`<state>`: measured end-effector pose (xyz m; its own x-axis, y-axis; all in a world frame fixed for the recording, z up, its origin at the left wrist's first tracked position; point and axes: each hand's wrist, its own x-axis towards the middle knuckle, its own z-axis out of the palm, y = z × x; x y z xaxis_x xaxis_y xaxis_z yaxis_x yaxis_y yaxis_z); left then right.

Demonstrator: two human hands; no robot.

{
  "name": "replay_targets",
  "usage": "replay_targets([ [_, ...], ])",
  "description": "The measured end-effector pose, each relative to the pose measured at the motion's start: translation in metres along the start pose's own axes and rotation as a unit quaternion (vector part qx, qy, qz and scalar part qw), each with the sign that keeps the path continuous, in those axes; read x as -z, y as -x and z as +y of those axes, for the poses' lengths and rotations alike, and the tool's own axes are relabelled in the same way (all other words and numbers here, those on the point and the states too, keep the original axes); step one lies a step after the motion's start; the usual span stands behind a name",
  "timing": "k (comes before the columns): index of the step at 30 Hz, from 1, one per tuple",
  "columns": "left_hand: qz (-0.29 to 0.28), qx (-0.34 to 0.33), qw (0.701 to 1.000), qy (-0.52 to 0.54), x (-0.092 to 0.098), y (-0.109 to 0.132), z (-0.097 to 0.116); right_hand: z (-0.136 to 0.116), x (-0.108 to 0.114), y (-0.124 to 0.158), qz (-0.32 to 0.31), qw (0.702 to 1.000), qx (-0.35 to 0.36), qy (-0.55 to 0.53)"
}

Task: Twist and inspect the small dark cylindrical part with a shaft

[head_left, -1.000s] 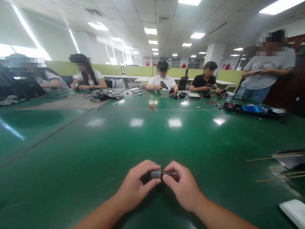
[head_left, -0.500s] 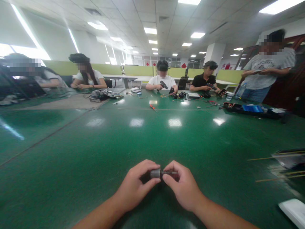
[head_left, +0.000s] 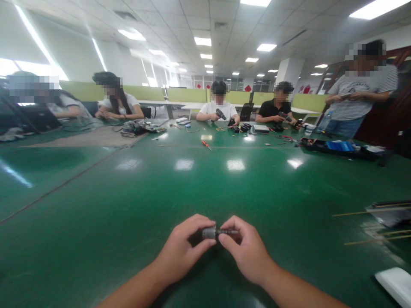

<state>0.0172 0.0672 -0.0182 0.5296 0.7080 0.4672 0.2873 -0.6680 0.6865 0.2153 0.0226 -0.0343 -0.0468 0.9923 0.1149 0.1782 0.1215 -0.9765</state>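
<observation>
Low in the middle of the head view, both my hands meet over the green table (head_left: 192,184). My left hand (head_left: 181,252) is closed, with thumb and fingers pinching a small grey metal cylinder (head_left: 209,233). My right hand (head_left: 245,250) is closed too, pinching a thin dark rod (head_left: 228,232) that sticks out of the cylinder's right end. The two parts are joined and held just above the tabletop.
A white flat object (head_left: 396,284) lies at the near right, a dark tray with thin sticks (head_left: 390,212) beyond it. A red screwdriver (head_left: 206,145) and tools lie far off. Several people sit at the far edge; one stands at the right.
</observation>
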Motion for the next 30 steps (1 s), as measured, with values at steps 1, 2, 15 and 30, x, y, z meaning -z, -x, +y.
replay_targets([
  [1, 0.000, 0.000, 1.000, 0.001, 0.0003, 0.0000, 0.0001, -0.0003, -0.0001, 0.0001, 0.001, 1.000, -0.001, 0.001],
  [2, -0.001, 0.000, 1.000, 0.001, 0.0005, 0.0001, 0.0001, -0.0005, -0.0001, 0.0001, 0.002, 1.000, -0.001, 0.001],
  [15, -0.007, 0.003, 1.000, 0.004, 0.0007, 0.0017, -0.0031, -0.0007, 0.0007, -0.0003, 0.005, 1.000, 0.001, 0.005],
  [30, -0.005, 0.011, 1.000, -0.007, 0.0010, 0.0016, -0.0023, -0.0036, 0.0020, -0.0008, 0.012, 1.000, -0.001, 0.010],
])
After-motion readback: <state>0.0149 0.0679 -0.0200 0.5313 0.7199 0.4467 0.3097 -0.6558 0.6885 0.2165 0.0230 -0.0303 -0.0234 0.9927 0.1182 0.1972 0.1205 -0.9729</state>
